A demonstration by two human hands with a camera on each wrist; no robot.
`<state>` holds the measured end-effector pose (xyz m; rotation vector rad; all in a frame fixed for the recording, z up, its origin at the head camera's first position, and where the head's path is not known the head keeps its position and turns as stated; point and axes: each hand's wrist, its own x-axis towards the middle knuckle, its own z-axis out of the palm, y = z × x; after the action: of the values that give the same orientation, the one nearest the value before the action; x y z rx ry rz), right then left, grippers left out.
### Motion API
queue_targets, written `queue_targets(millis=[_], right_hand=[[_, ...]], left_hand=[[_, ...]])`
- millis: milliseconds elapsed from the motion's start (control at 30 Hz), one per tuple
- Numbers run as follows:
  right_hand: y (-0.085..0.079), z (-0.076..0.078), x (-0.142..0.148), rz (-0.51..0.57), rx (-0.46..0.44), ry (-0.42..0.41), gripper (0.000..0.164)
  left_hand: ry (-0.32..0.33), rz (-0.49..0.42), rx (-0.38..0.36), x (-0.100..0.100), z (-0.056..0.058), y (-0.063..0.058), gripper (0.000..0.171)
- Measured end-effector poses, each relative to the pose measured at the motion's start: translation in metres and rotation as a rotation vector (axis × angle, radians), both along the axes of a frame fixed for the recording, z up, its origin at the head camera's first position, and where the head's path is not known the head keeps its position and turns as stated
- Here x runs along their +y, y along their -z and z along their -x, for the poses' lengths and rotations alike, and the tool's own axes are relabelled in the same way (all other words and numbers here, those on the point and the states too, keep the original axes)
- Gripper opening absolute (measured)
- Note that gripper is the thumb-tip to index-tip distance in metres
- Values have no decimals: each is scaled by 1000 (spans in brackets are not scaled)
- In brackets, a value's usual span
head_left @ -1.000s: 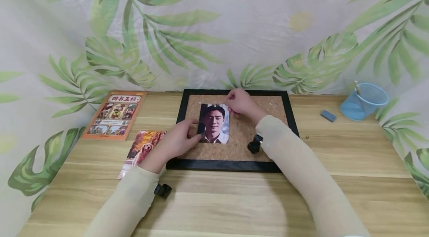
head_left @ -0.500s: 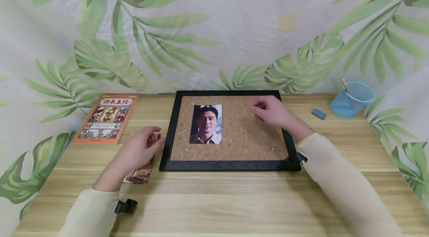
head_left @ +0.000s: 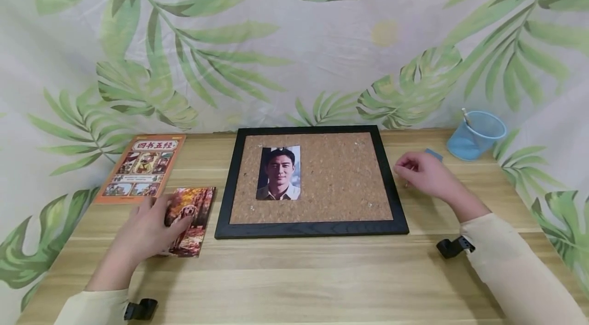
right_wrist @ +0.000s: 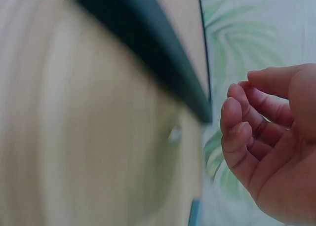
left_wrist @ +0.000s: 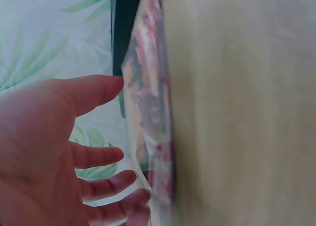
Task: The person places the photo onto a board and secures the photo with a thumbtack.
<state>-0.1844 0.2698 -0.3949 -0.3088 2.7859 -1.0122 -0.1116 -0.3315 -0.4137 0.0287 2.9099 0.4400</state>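
Nearest, the worktop is overhung by two pale sleeves, at whose cuffs small black cameras are worn. Of the two hands, the left hand is held with fingers spread wide at the left side of a dog photo, part of which is covered by the thumb; whether the photo is touched cannot be told. Beside it, a black-framed corkboard is laid flat, with a portrait photo placed on its left half. Just past the board's right edge, the right hand is held with fingers loosely bent and narrowly parted from the thumb, near a small shiny object. Farther back, an orange book is seen at left, while a blue eraser is partly hidden behind the right hand, near a blue mesh cup. Everything is backed by a leaf-patterned cloth.
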Motion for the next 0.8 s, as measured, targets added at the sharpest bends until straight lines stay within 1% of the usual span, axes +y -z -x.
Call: queue_targets(millis=[67,200,300,367,433,500,600,700,800], right_hand=[[5,-2,11,-46,16,6,20],[13,-5,24,-118,-10,15,19],[17,-7,26,-142,-28,19,18],[20,-9,26,-147,-28,22,18],[22,-9,25,-150,-19,25,18],[23,-10,24,-151,-15,26,18],[26,-9,23,-159,-13,26,17],[28,-9,23,-173,-10,22,15],[29,-9,24,-178,-1,13,14]], left_hand=[[-9,19,-16,-3,-2,2,97],[-18,40,-63,-6,-1,3,106],[-18,9,-97,-9,1,2,110],[-23,-22,-103,-10,1,3,111],[-23,-58,-88,-10,1,4,110],[-15,-94,-59,-11,1,5,106],[5,-159,-17,-13,0,7,97],[19,-209,11,-14,-1,5,89],[7,-245,31,-14,-4,1,75]])
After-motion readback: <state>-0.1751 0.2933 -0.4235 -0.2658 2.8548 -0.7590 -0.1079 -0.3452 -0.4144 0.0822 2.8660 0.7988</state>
